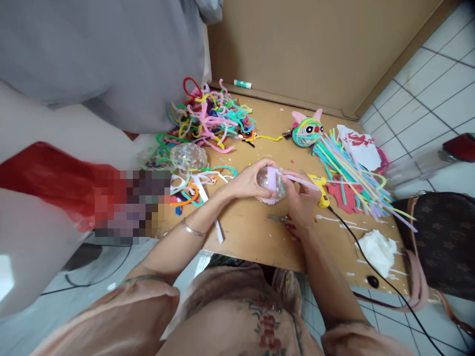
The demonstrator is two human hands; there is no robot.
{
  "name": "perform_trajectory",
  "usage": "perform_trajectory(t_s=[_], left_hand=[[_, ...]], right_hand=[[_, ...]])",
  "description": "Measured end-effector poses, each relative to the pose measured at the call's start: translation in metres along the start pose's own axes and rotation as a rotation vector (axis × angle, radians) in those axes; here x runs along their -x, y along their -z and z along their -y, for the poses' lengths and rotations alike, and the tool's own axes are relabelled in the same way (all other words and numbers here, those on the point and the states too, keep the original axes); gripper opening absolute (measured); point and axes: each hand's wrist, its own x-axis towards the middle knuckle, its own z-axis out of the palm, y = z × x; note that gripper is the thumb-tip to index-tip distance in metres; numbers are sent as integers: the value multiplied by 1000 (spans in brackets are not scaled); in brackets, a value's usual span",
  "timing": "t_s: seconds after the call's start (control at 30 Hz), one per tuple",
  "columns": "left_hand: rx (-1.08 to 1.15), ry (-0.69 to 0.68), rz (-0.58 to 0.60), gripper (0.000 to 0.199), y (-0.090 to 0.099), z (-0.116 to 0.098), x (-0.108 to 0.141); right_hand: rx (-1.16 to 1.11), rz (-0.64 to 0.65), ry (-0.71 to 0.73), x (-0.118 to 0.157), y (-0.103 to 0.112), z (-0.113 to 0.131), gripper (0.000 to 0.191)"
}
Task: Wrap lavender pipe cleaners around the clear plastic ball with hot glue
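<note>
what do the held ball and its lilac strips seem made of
The held ball: probably clear plastic, glossy, since it is see-through with bright highlights. The lilac strips: likely fuzzy chenille, matte, judging by their soft, shineless look; any wire core is hidden.

Single head-worn view, looking forward, downward
</note>
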Motion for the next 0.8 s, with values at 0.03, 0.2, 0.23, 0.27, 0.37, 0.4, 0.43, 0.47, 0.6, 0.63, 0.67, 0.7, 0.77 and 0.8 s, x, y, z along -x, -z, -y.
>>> perform_trajectory(t_s=[0.03, 0.2, 0.23, 0.27, 0.37, 0.4, 0.43, 0.47, 0.6, 0.63, 0.67, 0.7, 0.77, 0.8], left_hand=[[8, -1, 1, 59, 0, 0, 0], [56, -13, -3, 58, 0, 2, -1], [65, -13, -3, 58, -1, 2, -1], [77, -13, -4, 58, -1, 3, -2], [141, 8, -6, 60, -1, 5, -3], [176, 15, -2, 60, 0, 6, -4], [214, 23, 0, 61, 0, 6, -4], [253, 30, 1, 61, 0, 6, -5], [387, 62, -11, 64, 2, 2, -5], [414, 66, -12, 64, 3, 1, -5], [434, 68, -12, 64, 3, 0, -5], [444, 69, -14, 64, 4, -2, -4], [432, 75, -20, 63, 4, -3, -4], [412, 80, -23, 63, 4, -3, -4]], right_hand=[[0, -2, -5, 0, -1, -1, 7], [15, 18, 3, 0, -1, -1, 8], [29, 25, 9, 0, -1, -1, 9], [41, 27, 19, 1, -1, -1, 10], [67, 9, 71, 3, 0, -2, 14], [77, -1, 94, 3, 0, -2, 14], [91, -9, 113, 4, 1, -2, 14], [110, -22, 130, 4, 2, -1, 14], [188, -66, 149, 7, 7, 2, 12], [203, -60, 153, 8, 9, 3, 12], [215, -46, 159, 9, 10, 4, 13], [228, -25, 166, 10, 11, 4, 14], [261, 14, 176, 12, 12, 4, 15], [278, 24, 178, 13, 12, 4, 16]])
